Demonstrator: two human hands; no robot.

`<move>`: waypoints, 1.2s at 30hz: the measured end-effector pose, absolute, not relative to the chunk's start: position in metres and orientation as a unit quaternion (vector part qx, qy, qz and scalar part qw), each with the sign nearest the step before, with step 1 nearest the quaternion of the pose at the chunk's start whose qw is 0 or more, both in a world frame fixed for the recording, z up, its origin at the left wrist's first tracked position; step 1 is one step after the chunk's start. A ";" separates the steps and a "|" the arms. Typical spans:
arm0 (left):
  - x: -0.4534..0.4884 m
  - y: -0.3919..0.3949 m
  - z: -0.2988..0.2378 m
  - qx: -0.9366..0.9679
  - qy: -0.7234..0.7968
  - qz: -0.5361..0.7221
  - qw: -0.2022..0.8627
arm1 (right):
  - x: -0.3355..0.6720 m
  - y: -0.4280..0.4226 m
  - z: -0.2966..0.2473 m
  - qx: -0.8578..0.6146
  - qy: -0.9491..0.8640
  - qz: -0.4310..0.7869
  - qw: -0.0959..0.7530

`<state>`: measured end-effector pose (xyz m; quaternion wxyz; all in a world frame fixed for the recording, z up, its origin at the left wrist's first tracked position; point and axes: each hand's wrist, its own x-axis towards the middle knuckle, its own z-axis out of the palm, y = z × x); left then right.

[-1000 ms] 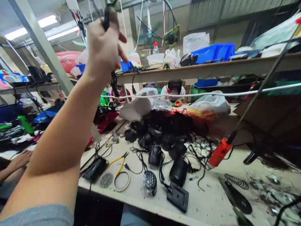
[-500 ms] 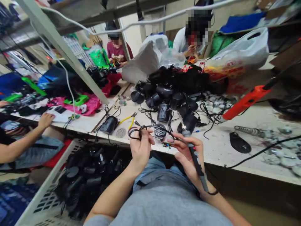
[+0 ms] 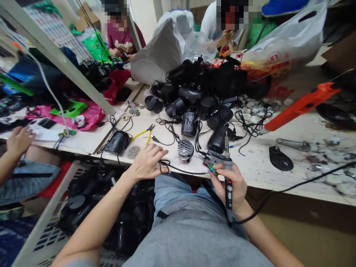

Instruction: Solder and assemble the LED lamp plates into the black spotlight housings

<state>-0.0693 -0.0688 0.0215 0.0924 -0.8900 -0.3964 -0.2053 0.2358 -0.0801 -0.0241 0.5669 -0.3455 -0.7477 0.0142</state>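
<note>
Three co-workers: one at far left has a hand resting near the bench edge; two sit across the bench, holding small items.

Crate: a white slatted plastic crate below the bench, full of black lamp housings.

Pliers: yellow-handled pliers on the pale bench, jaws pointing up and to the right.

Left hand: the person's left hand is open, fingers spread and palm down, gripping nothing, and lies beside a thin black cable.

Cable: it loops near the left hand, then runs in a slack, nearly level line to the right, toward the board.

Lamp: a round lamp head with a studded metal face stands on the bench, just above the cable.

Board: a small green circuit board sits at the right hand's fingers, tilted, near the bench edge.

Soldering iron: a slim black soldering iron stands almost upright, its thin metal shaft pointing up and away from the person; its cord trails off to the right.

Right hand: the person's right hand is closed around the iron's ribbed plastic grip.
</note>
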 end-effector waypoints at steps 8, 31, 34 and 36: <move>0.020 -0.119 0.040 -0.785 -0.477 -0.383 -0.098 | 0.232 -0.084 -0.019 -0.337 -0.768 -0.009 0.544; 0.050 -0.095 0.033 -0.264 -0.464 -0.587 -0.609 | 0.222 -0.094 -0.026 -0.228 -0.805 0.026 0.547; 0.030 -0.101 0.027 -0.267 -0.506 -0.600 -0.559 | 0.226 -0.089 -0.025 -0.268 -0.792 0.030 0.548; 0.016 -0.104 0.018 -0.273 -0.552 -0.600 -0.510 | 0.228 -0.083 -0.026 -0.296 -0.782 0.018 0.549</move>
